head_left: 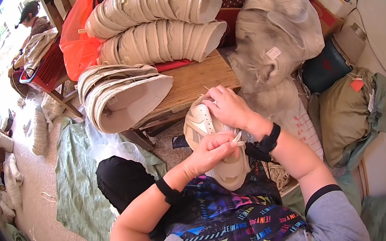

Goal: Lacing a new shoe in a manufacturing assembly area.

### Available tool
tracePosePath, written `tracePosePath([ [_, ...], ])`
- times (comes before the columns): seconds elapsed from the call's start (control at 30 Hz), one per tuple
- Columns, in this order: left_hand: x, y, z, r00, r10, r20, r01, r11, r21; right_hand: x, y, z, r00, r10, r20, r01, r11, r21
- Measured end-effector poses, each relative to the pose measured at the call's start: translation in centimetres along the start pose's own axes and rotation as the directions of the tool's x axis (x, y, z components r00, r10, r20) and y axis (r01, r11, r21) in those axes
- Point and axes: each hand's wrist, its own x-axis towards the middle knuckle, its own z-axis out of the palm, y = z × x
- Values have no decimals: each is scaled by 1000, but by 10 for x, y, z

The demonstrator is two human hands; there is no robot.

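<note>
A beige shoe upper (230,174) lies over my lap, with a row of eyelets and pale side panels showing. My left hand (209,151) is closed at its middle, and a pale shoelace end (239,138) sticks out from between thumb and fingers. On the far part of the same upper my right hand (229,108) grips with bent fingers beside the eyelets; its fingertips are partly hidden. Beyond my hands, nested stacks of beige shoe uppers (157,39) rest on a wooden bench (202,77), with a shorter stack (123,98) at its near left.
A large clear plastic bag (278,24) of pale pieces stands at the far right. Nearer are a stuffed olive sack (350,118) and a box of loose laces (279,176). A green woven sheet (76,181) covers floor at left. Another person (34,24) sits far left beside a red basket (46,74).
</note>
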Motion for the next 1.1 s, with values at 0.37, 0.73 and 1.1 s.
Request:
tracePosePath([
  [0.37, 3, -5, -3, 941, -165, -297, 88, 962, -257, 9, 15, 45, 881, -90, -464, 86, 996, -30],
  [0.73, 2, 151, -10, 817, 330, -473, -464, 863, -201, -6, 45, 27, 933, 93, -349, 63, 910, 410],
  [1.1, -51, 36, -44, 612, 105, -784, 89, 976, 200, -91, 0, -28, 997, 55, 58, -73, 925, 372],
])
